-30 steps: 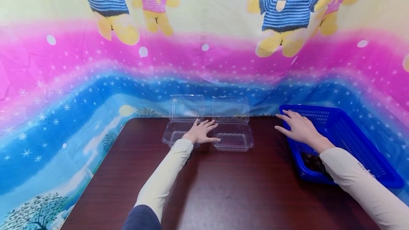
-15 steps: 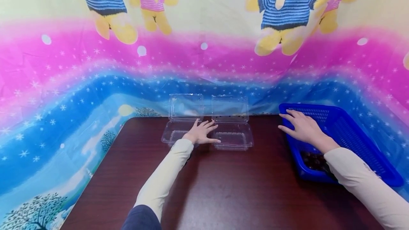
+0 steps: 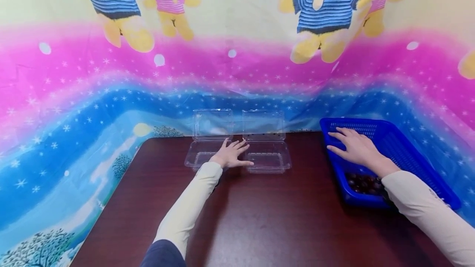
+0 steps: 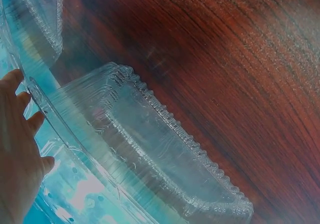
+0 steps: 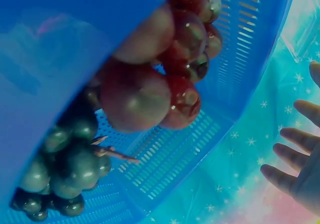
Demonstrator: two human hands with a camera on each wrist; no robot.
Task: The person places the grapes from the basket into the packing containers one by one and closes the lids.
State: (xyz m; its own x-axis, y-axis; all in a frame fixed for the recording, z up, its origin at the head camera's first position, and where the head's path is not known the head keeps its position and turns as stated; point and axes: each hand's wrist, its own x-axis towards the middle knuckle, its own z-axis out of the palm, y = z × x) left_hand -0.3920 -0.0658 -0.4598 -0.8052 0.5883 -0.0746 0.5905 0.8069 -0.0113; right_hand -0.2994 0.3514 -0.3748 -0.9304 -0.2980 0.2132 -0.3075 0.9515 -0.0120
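Note:
My left hand (image 3: 231, 154) is spread, fingers apart, over the gap between two clear plastic clamshell boxes, the left box (image 3: 200, 155) and the right box (image 3: 269, 158). Both lids stand raised at the back. Whether the fingers touch the plastic, I cannot tell. In the left wrist view the left hand (image 4: 20, 154) shows beside a ribbed clear box (image 4: 170, 149). My right hand (image 3: 358, 149), fingers extended and holding nothing, hovers over the left side of a blue plastic basket (image 3: 412, 147). Dark grapes (image 3: 365, 183) lie at its near end; the right wrist view shows reddish grapes (image 5: 135, 97) and darker ones (image 5: 75, 164) with a stem.
A dark brown wooden table (image 3: 259, 217) carries the boxes and the basket. Behind it hangs a cloth backdrop (image 3: 230, 73) printed with bears and snowflakes, close against the boxes' lids and the table's back edge.
The right hand has moved a little to the right, farther over the basket, and more grapes show. The left hand keeps its place by the boxes. The head view has shifted slightly.

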